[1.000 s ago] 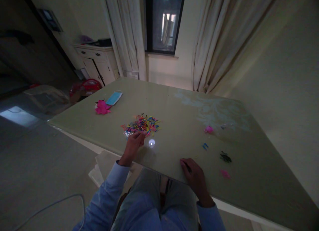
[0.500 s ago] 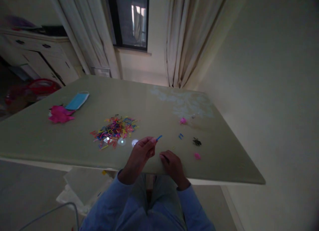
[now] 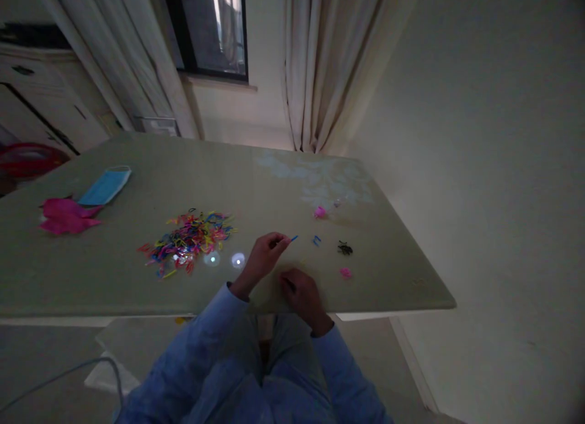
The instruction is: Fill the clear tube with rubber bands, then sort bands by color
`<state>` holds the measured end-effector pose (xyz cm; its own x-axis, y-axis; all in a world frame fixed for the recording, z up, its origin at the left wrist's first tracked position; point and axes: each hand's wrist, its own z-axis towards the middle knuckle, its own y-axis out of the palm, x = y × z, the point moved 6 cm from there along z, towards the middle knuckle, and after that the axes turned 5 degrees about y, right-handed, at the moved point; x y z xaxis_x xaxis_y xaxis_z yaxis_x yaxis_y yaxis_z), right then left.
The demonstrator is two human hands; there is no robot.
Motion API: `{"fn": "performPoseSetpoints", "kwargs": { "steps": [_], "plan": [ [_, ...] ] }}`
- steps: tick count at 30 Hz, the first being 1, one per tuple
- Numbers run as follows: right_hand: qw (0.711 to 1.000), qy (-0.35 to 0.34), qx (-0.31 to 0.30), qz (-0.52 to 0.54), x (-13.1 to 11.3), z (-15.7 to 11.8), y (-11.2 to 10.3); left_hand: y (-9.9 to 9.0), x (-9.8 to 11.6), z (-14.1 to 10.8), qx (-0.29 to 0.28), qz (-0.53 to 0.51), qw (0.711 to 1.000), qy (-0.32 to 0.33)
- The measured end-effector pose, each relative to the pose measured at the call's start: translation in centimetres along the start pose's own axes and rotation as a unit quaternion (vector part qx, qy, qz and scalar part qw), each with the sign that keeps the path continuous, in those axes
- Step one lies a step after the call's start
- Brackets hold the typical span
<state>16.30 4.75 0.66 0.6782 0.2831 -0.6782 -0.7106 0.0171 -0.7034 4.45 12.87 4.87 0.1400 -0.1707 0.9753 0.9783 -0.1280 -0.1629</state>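
My left hand [image 3: 266,256] pinches a small blue piece [image 3: 294,238] above the table, its tip pointing right toward two blue pieces [image 3: 316,240] lying on the surface. Lower and to the right, my right hand [image 3: 301,293] rests near the table's front edge with fingers curled; whether anything is in them is hidden. A heap of multicoloured small bands or clips [image 3: 194,238] lies left of my left hand. To the right are a small black pile [image 3: 345,248], a pink pile [image 3: 346,272] and a pink item [image 3: 320,212] farther back.
The greenish table [image 3: 219,174] also bears a blue face mask [image 3: 106,186] and a crumpled pink item [image 3: 68,216] at the left. Curtains [image 3: 315,64] and a window stand behind, a wall at the right. A grey cable [image 3: 68,372] curves at the lower left.
The whole view has shifted, with the table's contents now farther left. My left hand, still pinching the blue piece, is nearer the two blue pieces. My right hand stays curled low by the edge.
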Motion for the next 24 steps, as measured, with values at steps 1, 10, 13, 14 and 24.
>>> {"fn": "performPoseSetpoints", "kwargs": {
  "steps": [1, 10, 13, 14, 24],
  "plan": [
    [1.000, 0.001, 0.003, -0.005, 0.1, 0.0, 0.0, 0.9, -0.3, 1.3, -0.022, 0.060, 0.997, 0.032],
    [0.999, -0.002, -0.014, -0.029, 0.0, -0.2, 0.4, 8.2, -3.2, 7.8, -0.156, 0.300, 0.934, 0.114],
    [0.999, 0.000, -0.020, -0.034, -0.1, -0.2, 0.4, 8.6, -3.9, 7.8, -0.171, 0.311, 0.928, 0.116],
    [0.999, -0.001, -0.020, -0.034, -0.2, -0.3, 0.4, 8.7, -4.1, 7.8, -0.176, 0.313, 0.926, 0.116],
    [1.000, -0.006, -0.011, -0.004, -0.2, -0.3, 0.1, 6.3, -2.9, 6.7, -0.193, 0.269, 0.936, 0.118]
  ]
}}
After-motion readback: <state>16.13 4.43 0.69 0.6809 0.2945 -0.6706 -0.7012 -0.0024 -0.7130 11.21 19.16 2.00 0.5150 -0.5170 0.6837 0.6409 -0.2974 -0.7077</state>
